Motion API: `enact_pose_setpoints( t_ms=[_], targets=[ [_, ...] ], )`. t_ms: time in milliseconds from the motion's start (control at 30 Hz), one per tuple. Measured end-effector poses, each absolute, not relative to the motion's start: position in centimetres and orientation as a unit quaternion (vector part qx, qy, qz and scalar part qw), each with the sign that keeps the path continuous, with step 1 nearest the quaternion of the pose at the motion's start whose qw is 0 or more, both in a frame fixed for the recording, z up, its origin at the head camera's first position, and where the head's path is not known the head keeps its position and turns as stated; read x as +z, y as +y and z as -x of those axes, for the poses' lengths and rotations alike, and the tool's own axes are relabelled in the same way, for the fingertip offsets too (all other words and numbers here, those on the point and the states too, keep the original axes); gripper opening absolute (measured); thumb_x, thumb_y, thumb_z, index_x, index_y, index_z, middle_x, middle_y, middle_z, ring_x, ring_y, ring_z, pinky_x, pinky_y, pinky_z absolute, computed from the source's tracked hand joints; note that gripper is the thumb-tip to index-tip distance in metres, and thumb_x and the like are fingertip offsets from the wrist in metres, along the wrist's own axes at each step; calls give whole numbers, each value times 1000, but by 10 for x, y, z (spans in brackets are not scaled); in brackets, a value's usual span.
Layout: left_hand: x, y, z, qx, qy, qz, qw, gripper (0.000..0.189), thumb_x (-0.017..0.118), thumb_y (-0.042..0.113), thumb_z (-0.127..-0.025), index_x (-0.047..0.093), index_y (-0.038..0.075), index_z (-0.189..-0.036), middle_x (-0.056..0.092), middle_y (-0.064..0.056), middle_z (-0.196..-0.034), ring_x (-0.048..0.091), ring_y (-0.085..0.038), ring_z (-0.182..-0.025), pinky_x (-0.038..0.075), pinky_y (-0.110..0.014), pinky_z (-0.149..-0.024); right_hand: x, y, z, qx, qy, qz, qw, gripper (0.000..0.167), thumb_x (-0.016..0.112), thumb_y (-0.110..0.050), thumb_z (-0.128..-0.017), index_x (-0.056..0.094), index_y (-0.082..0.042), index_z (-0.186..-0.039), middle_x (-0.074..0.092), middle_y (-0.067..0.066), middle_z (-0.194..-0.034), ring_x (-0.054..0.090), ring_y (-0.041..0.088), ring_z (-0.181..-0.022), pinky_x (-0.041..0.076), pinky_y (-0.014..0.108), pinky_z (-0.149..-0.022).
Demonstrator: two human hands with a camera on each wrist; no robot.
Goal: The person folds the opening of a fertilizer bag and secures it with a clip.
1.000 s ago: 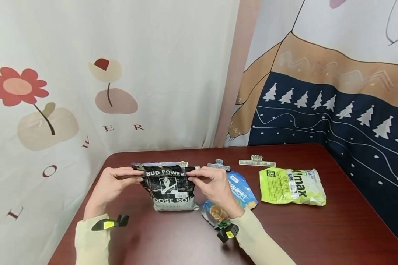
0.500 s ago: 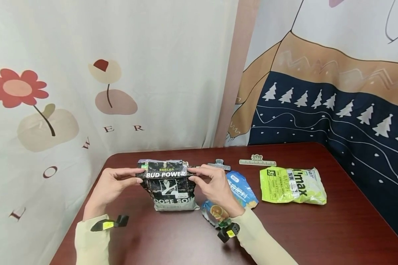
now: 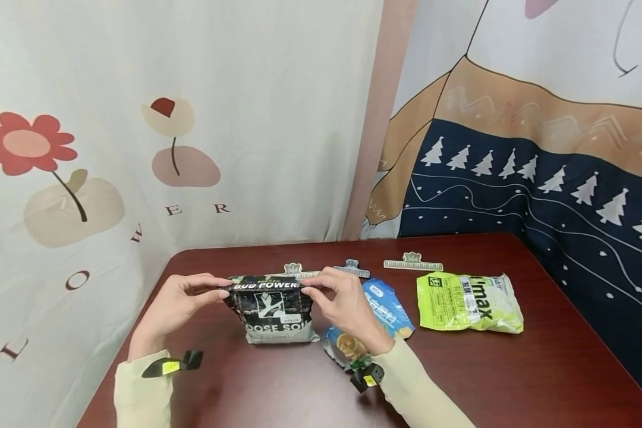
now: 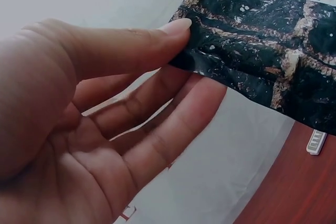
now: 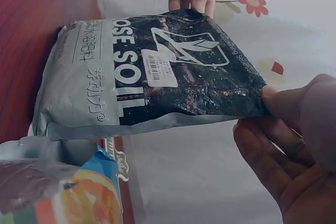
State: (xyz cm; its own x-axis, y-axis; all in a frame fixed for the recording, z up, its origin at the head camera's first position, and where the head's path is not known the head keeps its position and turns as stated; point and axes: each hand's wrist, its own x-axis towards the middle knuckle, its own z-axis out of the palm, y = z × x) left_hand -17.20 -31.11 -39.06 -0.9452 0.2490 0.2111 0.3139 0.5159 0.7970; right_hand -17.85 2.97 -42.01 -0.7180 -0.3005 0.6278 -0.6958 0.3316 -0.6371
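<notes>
A black and grey soil bag stands upright on the table, its top edge folded over. My left hand pinches the bag's upper left corner between thumb and fingers. At the upper right corner my right hand does the same. In the left wrist view the thumb lies on the bag's dark face, with fingers behind it. The right wrist view shows the bag's printed front stretched between both hands. Behind the bag lies a pale clip, partly hidden by it.
A blue snack bag lies beneath and beside my right wrist. To its right is a green bag. A grey clip and another pale clip lie toward the table's back edge, with curtains behind.
The bag's top has come down as both hands fold it, so its upper print is now tucked away. The pale clip behind it shows more.
</notes>
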Motion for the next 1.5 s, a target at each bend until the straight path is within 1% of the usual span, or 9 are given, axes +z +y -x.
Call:
enact_pose_setpoints(
  t_ms=[167,267,400,633,800,967,1133,1300,1500],
  targets=[
    [-388,-308,171,-485,-855,182,33,20,77,4,-90,79,4,-111,73,-1,-94,76,-14,-79,61,-28,-75,-420,30,178,484,-788,-316,212,8,77,-15,-93,82,-15,-100,67,-6,-83,59,1,-70,56,24,-62],
    [-389,-308,171,-474,-861,180,45,17,78,7,-89,80,4,-106,71,0,-93,74,-10,-80,60,-25,-73,-421,30,178,481,-786,-318,223,6,78,-15,-92,82,-14,-97,66,-4,-91,61,5,-75,57,26,-65],
    [-390,-308,173,-454,-872,175,51,14,80,12,-89,81,11,-103,75,-1,-100,72,-3,-87,57,-21,-73,-421,29,179,472,-789,-320,230,5,77,-16,-93,81,-14,-96,67,-2,-101,63,9,-84,55,27,-70],
    [-392,-309,172,-422,-894,143,37,13,79,23,-91,81,22,-104,80,2,-95,70,-2,-90,53,-20,-76,-422,30,177,483,-790,-316,210,7,75,-16,-95,81,-17,-98,73,-8,-87,57,1,-69,54,23,-59],
    [-392,-309,172,-424,-894,141,34,12,78,22,-92,80,21,-104,79,1,-93,70,-5,-85,54,-23,-73,-422,28,175,491,-793,-313,182,6,72,-15,-97,77,-16,-98,69,-6,-85,57,0,-67,55,20,-61],
    [-387,-304,169,-426,-894,140,27,9,77,21,-93,78,21,-102,77,0,-94,73,-12,-81,56,-25,-72,-418,26,172,478,-807,-309,159,6,66,-15,-100,72,-16,-99,66,-8,-89,57,3,-68,55,25,-63],
    [-381,-290,167,-415,-899,136,38,7,78,25,-93,78,26,-100,77,2,-95,75,-17,-80,57,-26,-70,-414,24,174,453,-815,-321,167,6,68,-12,-98,72,-15,-99,69,-7,-95,60,4,-79,56,27,-71],
    [-379,-273,164,-396,-904,148,70,10,80,22,-91,78,31,-96,76,8,-91,72,-13,-72,57,-27,-64,-406,16,176,407,-832,-341,162,8,69,-14,-96,73,-15,-102,71,-5,-98,59,8,-84,54,26,-76],
    [-376,-254,164,-360,-903,208,106,17,81,14,-89,78,30,-95,74,12,-87,65,-7,-69,53,-24,-62,-395,3,178,355,-848,-362,155,9,69,-16,-96,74,-16,-103,74,-5,-101,66,9,-96,56,27,-86]
  ],
)
